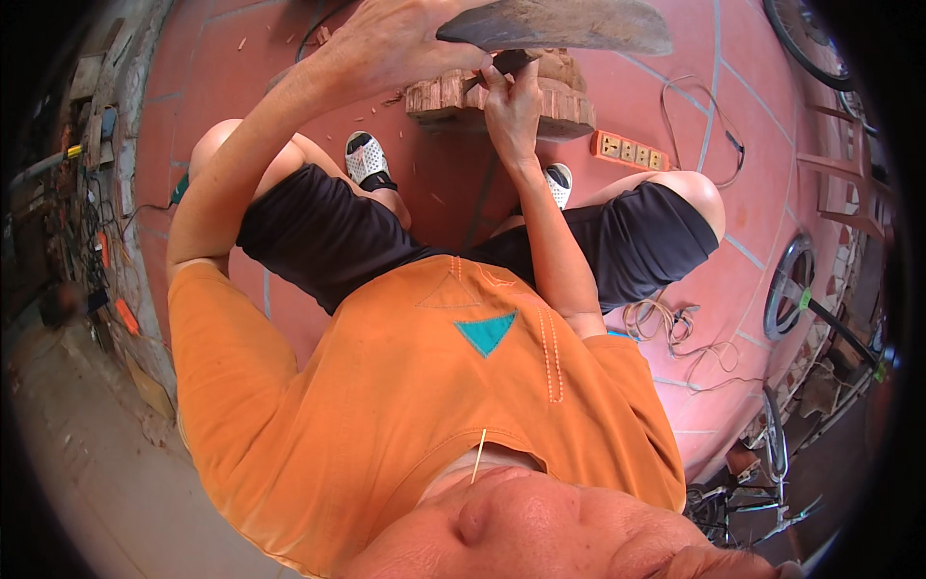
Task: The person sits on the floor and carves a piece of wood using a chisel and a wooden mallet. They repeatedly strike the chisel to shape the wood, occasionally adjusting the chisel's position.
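Note:
My left hand is closed at the upper edge, by the near end of a broad, dark grey blade like a cleaver's. The blade reaches out to the right; its handle does not show, and some of my fingers are hidden behind it. Below it, my right hand pinches a small dark piece whose kind I cannot make out. My left thumb comes close to that piece. Both hands are over a thick, rough-edged wooden block on the floor between my feet.
Wood chips are scattered on the red tiled floor. An orange power strip lies right of the block, with loose cord nearer me. A red chair and bicycle wheels stand at the right; clutter lines the left wall.

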{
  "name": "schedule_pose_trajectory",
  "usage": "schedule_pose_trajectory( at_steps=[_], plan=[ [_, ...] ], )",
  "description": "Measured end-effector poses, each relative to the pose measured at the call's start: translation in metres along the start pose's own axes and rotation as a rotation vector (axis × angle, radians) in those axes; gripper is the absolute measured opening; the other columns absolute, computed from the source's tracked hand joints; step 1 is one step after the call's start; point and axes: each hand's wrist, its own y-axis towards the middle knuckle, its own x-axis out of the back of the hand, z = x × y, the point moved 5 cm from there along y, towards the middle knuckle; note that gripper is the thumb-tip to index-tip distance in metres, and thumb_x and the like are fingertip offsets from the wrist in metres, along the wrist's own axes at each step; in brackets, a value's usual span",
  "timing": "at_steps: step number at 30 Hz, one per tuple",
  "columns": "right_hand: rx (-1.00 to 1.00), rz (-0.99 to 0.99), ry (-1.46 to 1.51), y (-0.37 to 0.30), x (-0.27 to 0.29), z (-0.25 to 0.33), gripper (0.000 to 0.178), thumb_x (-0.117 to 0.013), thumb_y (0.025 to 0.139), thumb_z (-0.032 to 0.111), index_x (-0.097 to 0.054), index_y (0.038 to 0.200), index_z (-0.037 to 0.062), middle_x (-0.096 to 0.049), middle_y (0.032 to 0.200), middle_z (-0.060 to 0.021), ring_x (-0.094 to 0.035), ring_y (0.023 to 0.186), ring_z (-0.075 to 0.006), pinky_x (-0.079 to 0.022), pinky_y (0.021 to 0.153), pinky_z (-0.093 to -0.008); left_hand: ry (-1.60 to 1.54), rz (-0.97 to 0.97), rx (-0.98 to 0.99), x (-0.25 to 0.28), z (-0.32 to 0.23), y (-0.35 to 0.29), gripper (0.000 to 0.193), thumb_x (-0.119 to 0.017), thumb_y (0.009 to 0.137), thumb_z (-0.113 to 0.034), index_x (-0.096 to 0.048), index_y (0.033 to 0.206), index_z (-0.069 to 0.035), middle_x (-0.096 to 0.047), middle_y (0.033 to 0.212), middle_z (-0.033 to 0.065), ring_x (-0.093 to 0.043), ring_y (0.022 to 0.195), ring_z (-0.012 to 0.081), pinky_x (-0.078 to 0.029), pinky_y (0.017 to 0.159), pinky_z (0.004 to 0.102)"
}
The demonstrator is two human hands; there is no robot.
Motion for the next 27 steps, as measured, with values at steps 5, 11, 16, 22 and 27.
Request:
schedule_pose_trajectory(
  at_steps=[5, 11, 16, 22, 27],
  plan=[
    [0.067, 0.0, -0.111, 0.002, -0.001, 0.015, 0.025, -0.071, 0.092, 0.005, -0.051, 0.106, -0.0003, -0.07, 0.077, -0.0182, -0.071, 0.07, -0.0374, -0.052, 0.059, -0.0432, 0.019, 0.015, 0.056, -0.002, 0.001, -0.003, 0.079, -0.077, 0.084, -0.018, -0.043, 0.155, -0.012, -0.071, 0.1, 0.027, -0.072, 0.092, 0.0412, -0.056, 0.082, 0.0453],
    [0.021, 0.05, -0.08, -0.002, -0.006, 0.01, 0.025, -0.07, 0.093, 0.006, -0.052, 0.108, -0.002, -0.068, 0.074, -0.0199, -0.07, 0.068, -0.0405, -0.051, 0.057, -0.0454, 0.375, 0.211, 0.118, -0.009, 0.011, -0.005, 0.078, -0.074, 0.084, -0.018, -0.044, 0.155, -0.013, -0.071, 0.098, 0.0274, -0.071, 0.09, 0.0432, -0.056, 0.081, 0.0466],
    [0.045, 0.032, -0.109, 0.0, -0.005, 0.001, 0.024, -0.068, 0.094, 0.006, -0.052, 0.11, -0.0022, -0.071, 0.078, -0.0205, -0.07, 0.073, -0.0426, -0.052, 0.06, -0.0473, -0.01, -0.043, -0.091, -0.002, -0.001, 0.0, 0.076, -0.071, 0.085, -0.02, -0.043, 0.155, -0.012, -0.07, 0.102, 0.0283, -0.07, 0.093, 0.0431, -0.056, 0.081, 0.0471],
    [0.049, 0.047, -0.04, -0.001, -0.006, 0.005, 0.026, -0.069, 0.094, 0.006, -0.051, 0.112, -0.0021, -0.074, 0.085, -0.018, -0.073, 0.08, -0.0372, -0.054, 0.066, -0.0449, 0.309, 0.127, 0.072, -0.009, 0.021, -0.005, 0.078, -0.074, 0.082, -0.019, -0.044, 0.154, -0.012, -0.071, 0.099, 0.027, -0.071, 0.09, 0.0428, -0.056, 0.08, 0.0478],
    [-0.328, -0.043, 0.485, -0.004, -0.002, -0.019, 0.011, -0.061, 0.102, 0.005, -0.054, 0.109, 0.0003, -0.071, 0.1, -0.0094, -0.073, 0.087, -0.0182, -0.06, 0.072, -0.0312, 0.286, -0.014, 0.09, 0.003, 0.028, -0.008, 0.079, -0.075, 0.082, -0.02, -0.045, 0.153, -0.012, -0.071, 0.097, 0.0258, -0.071, 0.089, 0.0419, -0.056, 0.081, 0.0486]
  ],
)
